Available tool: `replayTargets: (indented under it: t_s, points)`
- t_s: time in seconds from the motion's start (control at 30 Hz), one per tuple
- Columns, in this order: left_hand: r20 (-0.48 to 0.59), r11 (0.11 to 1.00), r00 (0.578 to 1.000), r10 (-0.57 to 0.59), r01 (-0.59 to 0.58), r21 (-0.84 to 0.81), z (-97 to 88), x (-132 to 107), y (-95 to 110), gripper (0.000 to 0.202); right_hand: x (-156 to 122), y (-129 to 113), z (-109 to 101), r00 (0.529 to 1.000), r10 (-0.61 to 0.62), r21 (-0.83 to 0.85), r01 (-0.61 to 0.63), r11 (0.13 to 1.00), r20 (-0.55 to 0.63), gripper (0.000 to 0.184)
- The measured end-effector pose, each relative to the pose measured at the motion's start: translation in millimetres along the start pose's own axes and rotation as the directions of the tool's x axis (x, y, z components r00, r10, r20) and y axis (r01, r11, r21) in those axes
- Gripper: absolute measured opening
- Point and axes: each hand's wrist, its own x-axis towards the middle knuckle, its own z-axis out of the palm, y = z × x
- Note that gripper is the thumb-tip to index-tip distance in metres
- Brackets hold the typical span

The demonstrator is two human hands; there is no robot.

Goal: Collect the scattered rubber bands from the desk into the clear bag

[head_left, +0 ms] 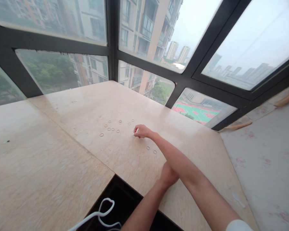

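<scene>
Several small rings (pixel 113 127) lie scattered on a beige marble windowsill (pixel 86 112). My right hand (pixel 141 131) reaches out over the sill with its fingers pinched together at a ring beside the scatter; what sits in the pinch is too small to name. Two more rings (pixel 151 149) lie just nearer to me, right of that arm. My left hand (pixel 168 175) rests on the sill close to me, mostly hidden under my right forearm, its fingers out of sight.
Dark-framed windows (pixel 113 41) enclose the sill on the far sides, looking out on tall buildings and a sports court. A dark opening (pixel 125 202) with a white cable (pixel 103 211) lies at the near edge. A pale patterned surface (pixel 267 154) extends to the right.
</scene>
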Motion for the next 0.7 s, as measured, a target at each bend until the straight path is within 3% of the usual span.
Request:
replayTargets:
  t_s: [0.17, 0.37, 0.53, 0.7]
  points:
    - [0.015, 0.965, 0.996, 0.092, -0.093, 0.244, 2.2, 6.4, 2.1, 0.015, -37.0, 14.2, -13.2, 0.994, -0.037, 0.235, 0.061, 0.97, -0.106, 0.009]
    - [0.033, 0.947, 0.981, 0.192, -0.194, 0.256, 2.2, 6.8, 3.3, 0.02, -109.3, 43.9, -43.2, 0.964, -0.01, 0.437, 0.13, 0.89, -0.266, 0.022]
    - [0.045, 0.944, 0.981, 0.191, -0.196, 0.264, 1.0, 7.5, 2.4, 0.02, -189.7, 71.9, -48.7, 0.897, 0.161, 0.46, 0.051, 0.886, -0.411, 0.024]
    - [0.084, 0.929, 0.974, 0.209, -0.225, 0.294, -1.1, 7.5, 1.4, 0.019, -273.7, 97.5, -29.7, 0.802, 0.354, 0.473, -0.103, 0.875, -0.481, 0.024]
